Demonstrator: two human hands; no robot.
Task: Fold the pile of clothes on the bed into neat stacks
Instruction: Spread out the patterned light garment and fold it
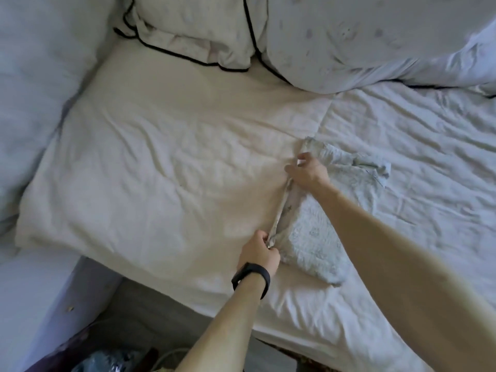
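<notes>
– Left hand (259,251) pinches the near corner of the printed garment (316,237), fingers curled tight on the hem. Right hand (306,170) pinches the far end of the same edge, thumb and fingers closed on cloth.
– Where's the piece?
– On the bed, right of middle. It lies on the white sheet (416,135), just beside the edge of the cream blanket (161,162). Near half is flat, far right end is bunched.
– Axis?
– Long axis runs away from the person, with the far end leaning right. The bunched end points far-right. The held edge runs along the left side, stretched straight between the two pinches.
– Step?
– Looks like a lengthwise fold, from where I stand. My call: keep that edge taut, lift both ends together, carry it across to the right side and lay it parallel. Flatten the bunched end before pressing down, or creases get locked in and the stack won't sit square.
</notes>
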